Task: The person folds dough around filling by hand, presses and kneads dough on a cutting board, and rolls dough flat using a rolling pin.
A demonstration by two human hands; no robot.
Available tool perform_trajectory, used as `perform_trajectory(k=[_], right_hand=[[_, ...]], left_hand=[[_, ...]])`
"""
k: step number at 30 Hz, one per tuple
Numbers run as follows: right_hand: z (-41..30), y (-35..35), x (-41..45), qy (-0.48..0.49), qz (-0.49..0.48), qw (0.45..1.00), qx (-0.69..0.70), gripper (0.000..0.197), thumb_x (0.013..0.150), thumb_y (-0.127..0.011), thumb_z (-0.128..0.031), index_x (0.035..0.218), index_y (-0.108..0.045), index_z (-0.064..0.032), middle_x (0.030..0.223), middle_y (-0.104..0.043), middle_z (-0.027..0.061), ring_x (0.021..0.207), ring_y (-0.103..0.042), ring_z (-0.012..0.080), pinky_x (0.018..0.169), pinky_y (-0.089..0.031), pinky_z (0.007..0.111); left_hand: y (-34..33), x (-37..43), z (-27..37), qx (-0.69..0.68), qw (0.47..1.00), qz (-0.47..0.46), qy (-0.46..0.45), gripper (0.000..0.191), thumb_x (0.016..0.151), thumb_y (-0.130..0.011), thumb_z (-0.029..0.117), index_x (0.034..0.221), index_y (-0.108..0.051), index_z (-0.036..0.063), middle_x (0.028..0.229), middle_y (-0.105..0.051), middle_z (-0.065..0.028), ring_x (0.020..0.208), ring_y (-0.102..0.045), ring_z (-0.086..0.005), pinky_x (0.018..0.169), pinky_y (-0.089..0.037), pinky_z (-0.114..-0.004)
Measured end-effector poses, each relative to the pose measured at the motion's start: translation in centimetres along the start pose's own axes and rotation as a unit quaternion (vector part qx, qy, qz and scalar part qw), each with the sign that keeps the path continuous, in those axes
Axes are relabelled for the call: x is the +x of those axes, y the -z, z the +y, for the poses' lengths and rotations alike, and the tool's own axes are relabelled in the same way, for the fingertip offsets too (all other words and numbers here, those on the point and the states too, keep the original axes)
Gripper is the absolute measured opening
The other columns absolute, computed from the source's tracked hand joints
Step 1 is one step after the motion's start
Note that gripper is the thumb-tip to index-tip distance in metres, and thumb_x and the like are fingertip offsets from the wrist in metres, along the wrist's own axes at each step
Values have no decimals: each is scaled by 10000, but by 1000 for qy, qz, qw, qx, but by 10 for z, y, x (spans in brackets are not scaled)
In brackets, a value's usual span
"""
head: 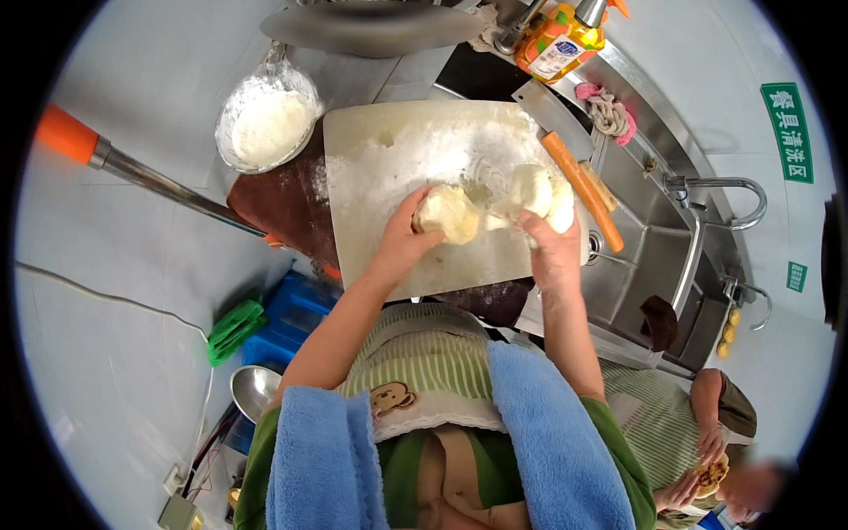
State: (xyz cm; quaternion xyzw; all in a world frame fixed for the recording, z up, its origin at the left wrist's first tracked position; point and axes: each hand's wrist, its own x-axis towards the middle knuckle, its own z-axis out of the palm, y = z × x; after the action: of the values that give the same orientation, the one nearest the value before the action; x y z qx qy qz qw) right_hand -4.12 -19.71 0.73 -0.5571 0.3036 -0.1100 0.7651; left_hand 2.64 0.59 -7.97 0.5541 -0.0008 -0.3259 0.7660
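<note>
Pale dough is split in two lumps above a floured cutting board [371, 159]. My left hand [407, 228] grips the rounded left lump [447, 215] from its left side. In my right hand [551, 245] is a larger, folded lump [532, 189], held with the thumb on its near side. A short torn tail of dough [497, 220] sticks out from the right lump toward the left one, with a small gap between. Just right of the board's edge lies an orange-brown wooden rolling pin [583, 192]. Beside it is a cleaver blade [553, 109].
A bowl of white flour [268, 126] stands at the back left. Right of the board is a steel sink [629, 245] with a tap [722, 185]. A yellow spray bottle [560, 46] stands behind. Another person [702, 424] at lower right holds a flatbread [712, 476].
</note>
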Motion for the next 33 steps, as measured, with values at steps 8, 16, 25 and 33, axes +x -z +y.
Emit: perform_trajectory(k=[8, 16, 25, 33], right_hand=[[50, -32, 0, 243, -227, 777, -534, 799, 776, -848, -355, 1445, -494, -99, 1534, -400, 229, 1436, -293, 483, 1187, -260, 516], [21, 9, 5, 195, -260, 840, -434, 668, 915, -706, -310, 1487, -467, -60, 1571, -369, 243, 1398, -405, 433, 1154, -359, 443], [54, 54, 7, 134, -98, 950, -264, 482, 803, -742, -5, 1266, -609, -21, 1201, -587, 170, 1031, -614, 358, 916, -518, 418], [46, -13, -20, 378, -231, 724, -529, 538, 901, -654, -133, 1386, -502, 44, 1382, -524, 240, 1243, -529, 405, 1080, -411, 464]], left_hand=[[21, -15, 11, 442, 853, 110, -253, 562, 882, -606, 78, 1428, -491, 9, 1383, -530, -184, 1271, -526, -340, 1081, -423, -392], [-3, -17, 24, 402, 895, 83, -174, 425, 888, -682, 170, 1289, -616, 45, 1223, -605, -163, 1127, -593, -332, 975, -475, -395], [-7, -24, 3, 357, 910, 141, -158, 374, 900, -670, 157, 1263, -648, 70, 1187, -623, -147, 1076, -615, -319, 947, -488, -382], [-13, -38, -1, 245, 931, 171, -211, 293, 968, -651, 223, 1207, -683, 57, 1200, -630, -145, 1082, -618, -309, 949, -491, -368]])
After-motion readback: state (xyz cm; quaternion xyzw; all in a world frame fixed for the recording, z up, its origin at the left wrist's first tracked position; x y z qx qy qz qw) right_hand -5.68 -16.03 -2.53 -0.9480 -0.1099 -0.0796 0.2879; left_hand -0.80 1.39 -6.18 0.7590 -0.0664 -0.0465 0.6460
